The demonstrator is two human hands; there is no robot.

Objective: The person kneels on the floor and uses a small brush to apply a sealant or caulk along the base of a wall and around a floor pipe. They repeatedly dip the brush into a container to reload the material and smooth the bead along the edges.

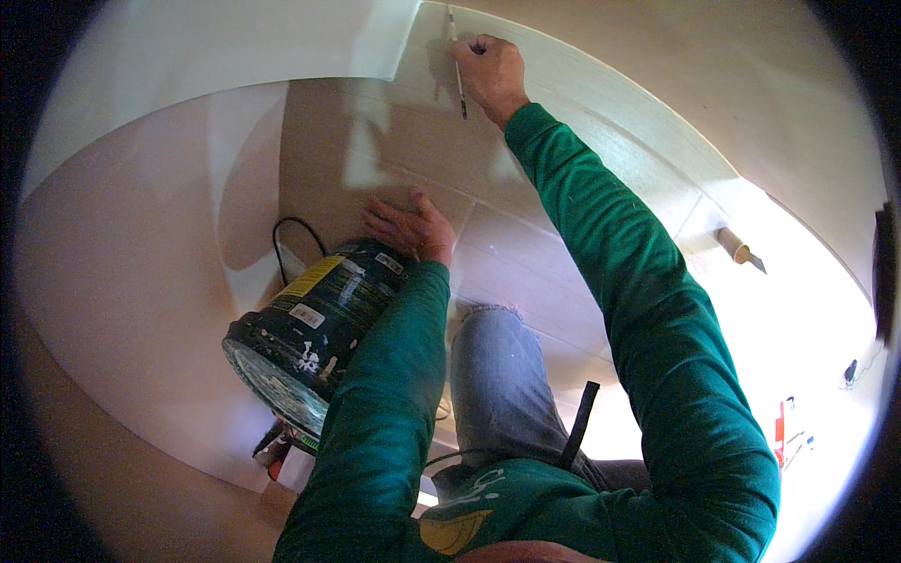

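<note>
Green sleeves [638, 272], faded jeans [497, 375]

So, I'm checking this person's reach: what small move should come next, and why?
Perhaps lean slightly forward: the right arm is stretched well out, and the slim stick in the right hand runs up near the picture's upper edge, while the left hand, spread open beside the dark bucket, could brace.
</note>
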